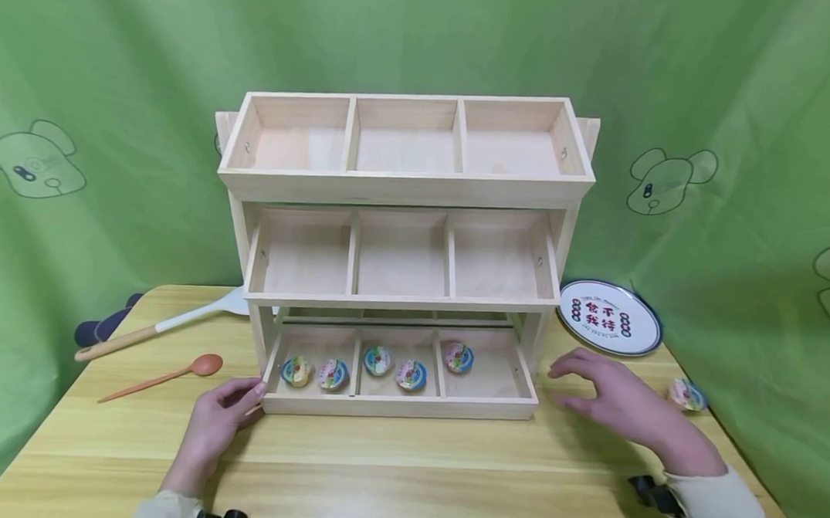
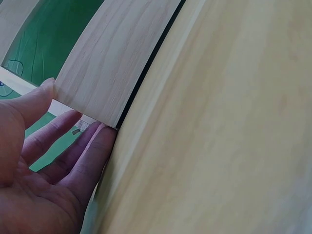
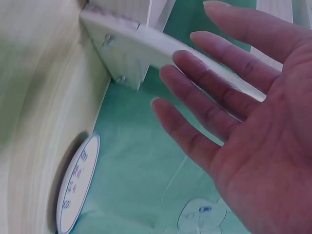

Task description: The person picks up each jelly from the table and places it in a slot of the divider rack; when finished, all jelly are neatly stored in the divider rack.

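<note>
A pale wooden three-tier rack stands mid-table, each tier split into three compartments. Its bottom tray holds several small jelly cups: two in the left compartment, two in the middle, one in the right. At that tray's left front corner is my left hand; the left wrist view shows its thumb and fingertips touching the end of the front board. My right hand hovers right of the tray, apart from it, fingers extended and holding nothing in the right wrist view.
An oval plate with red characters lies right of the rack. Near the right table edge is a colourful wrapped item. To the left lie a spatula with a wooden handle and an orange-brown spoon. Green curtain surrounds the table.
</note>
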